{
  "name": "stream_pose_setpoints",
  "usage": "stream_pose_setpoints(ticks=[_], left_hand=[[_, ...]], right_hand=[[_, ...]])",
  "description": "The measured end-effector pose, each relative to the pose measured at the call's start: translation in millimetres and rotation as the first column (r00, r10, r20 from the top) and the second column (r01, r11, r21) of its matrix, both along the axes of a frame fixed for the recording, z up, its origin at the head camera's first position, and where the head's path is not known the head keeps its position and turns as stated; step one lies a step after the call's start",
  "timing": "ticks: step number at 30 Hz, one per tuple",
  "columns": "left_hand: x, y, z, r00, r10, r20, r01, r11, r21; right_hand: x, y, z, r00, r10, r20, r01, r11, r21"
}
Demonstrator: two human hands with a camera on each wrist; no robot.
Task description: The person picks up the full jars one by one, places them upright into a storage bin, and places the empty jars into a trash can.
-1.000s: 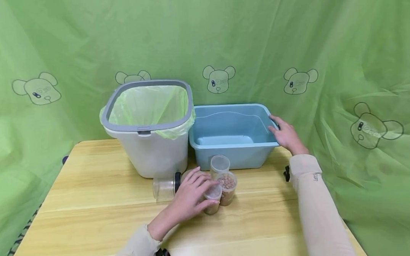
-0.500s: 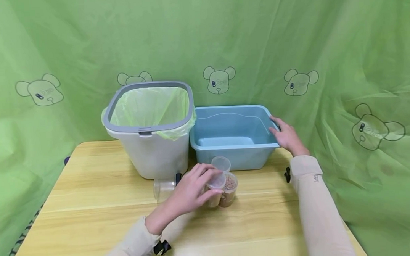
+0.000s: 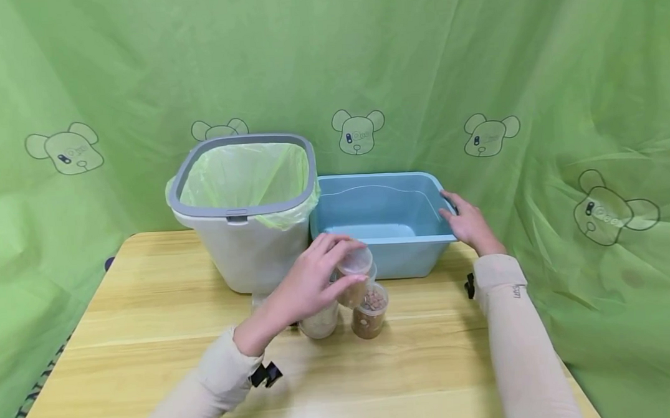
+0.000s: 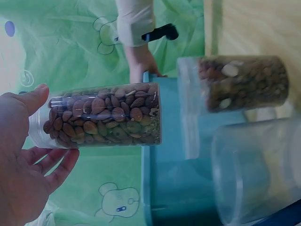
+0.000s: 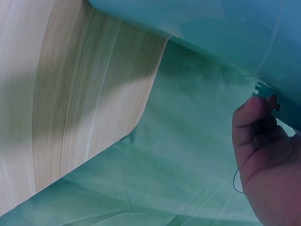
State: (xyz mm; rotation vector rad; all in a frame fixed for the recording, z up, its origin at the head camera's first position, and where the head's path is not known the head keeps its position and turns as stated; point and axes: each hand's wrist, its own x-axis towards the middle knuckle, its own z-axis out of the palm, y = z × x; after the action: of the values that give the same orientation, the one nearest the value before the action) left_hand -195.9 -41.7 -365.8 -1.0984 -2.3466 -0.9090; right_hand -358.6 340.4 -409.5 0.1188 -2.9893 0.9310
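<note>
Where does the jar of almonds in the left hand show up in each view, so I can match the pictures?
Head: just right of centre, below the middle, the jar of almonds is held by the left hand.
Left wrist: left of centre, lying lengthwise across the picture, the jar of almonds.
Right wrist: not in it.
Shared landmark: the blue tub, which shows in all three views.

I count one bin point(image 3: 250, 256) and one tub point(image 3: 393, 257).
I see two jars of brown nuts point(image 4: 103, 115) point(image 4: 247, 84), plus clear jars point(image 4: 254, 172) I cannot all count.
</note>
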Motion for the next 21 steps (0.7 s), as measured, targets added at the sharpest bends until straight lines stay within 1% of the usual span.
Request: stream_pose_setpoints(ticks=[2, 6, 10, 13, 16, 21], left_hand=[[-6.7, 2, 7.3, 1.000, 0.006, 0.000, -0.006, 1.000, 0.011], [-23.8, 9, 21.5, 1.000, 0.030, -0.003, -0.030, 0.999, 0.030], [-44.3, 19, 34.8, 0.999, 0.043, 0.006, -0.043, 0.997, 0.057], [-60.9, 26, 41.4, 0.998, 0.052, 0.019, -0.054, 0.995, 0.078], [-77.8, 34, 43.1, 0.996, 0.085, 0.037, -0.088, 0.993, 0.082], [-103.6, 47, 37.1, 0.985, 0.148, 0.085, -0.154, 0.986, 0.068]], right_hand=[[0.1, 0, 0.0, 1.000, -0.001, 0.000, 0.001, 1.000, -0.002], [1.2, -1, 0.4, 1.000, -0.002, 0.006, 0.002, 1.000, -0.005], [1.7, -1, 1.1, 1.000, -0.002, 0.015, 0.002, 1.000, 0.003], [1.6, -1, 1.0, 1.000, -0.001, 0.021, 0.001, 1.000, 0.004], [0.9, -1, 1.2, 1.000, 0.000, 0.019, 0.000, 1.000, 0.003], [-0.4, -1, 0.4, 1.000, 0.004, 0.018, -0.004, 1.000, 0.007]])
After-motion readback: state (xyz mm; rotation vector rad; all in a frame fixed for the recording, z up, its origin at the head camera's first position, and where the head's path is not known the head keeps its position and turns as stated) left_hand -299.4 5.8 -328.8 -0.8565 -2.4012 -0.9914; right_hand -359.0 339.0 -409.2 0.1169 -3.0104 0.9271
